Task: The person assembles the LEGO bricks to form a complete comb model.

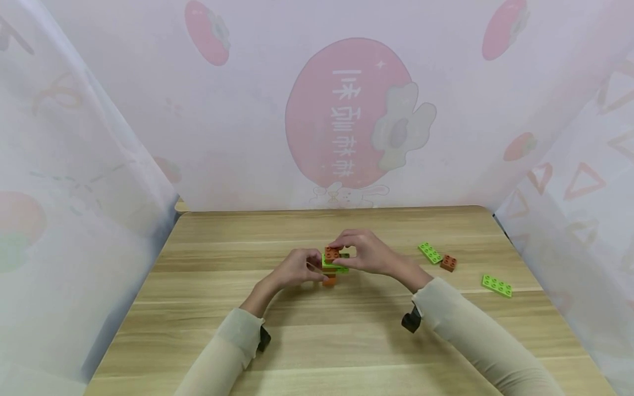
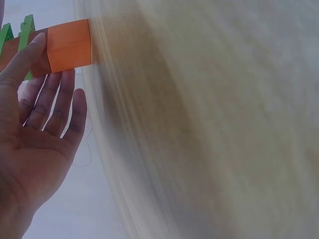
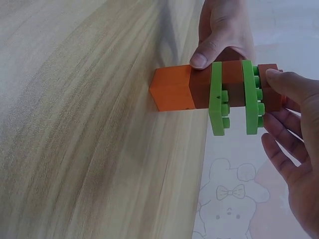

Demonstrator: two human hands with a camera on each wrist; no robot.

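A stack of toy building bricks stands upright on the table before me. Its base is an orange block (image 3: 172, 89), followed by a brown brick (image 3: 201, 90), a green plate (image 3: 216, 102), a second brown brick (image 3: 233, 88) and another green plate (image 3: 250, 102). My left hand (image 1: 295, 268) holds the lower part of this stack, thumb on the lowest brown brick and fingers on the opposite side. At the top, my right hand (image 1: 369, 254) pinches a brown brick (image 1: 332, 254) between thumb and fingers, against the upper green plate; whether it is fully seated I cannot tell.
To the right on the wooden table (image 1: 337, 335) lie a green plate (image 1: 430, 253), a brown brick (image 1: 448, 263) close beside it, and another green plate (image 1: 497, 286) nearer the right edge. A white printed curtain (image 1: 238, 137) hangs behind the table and at both sides.
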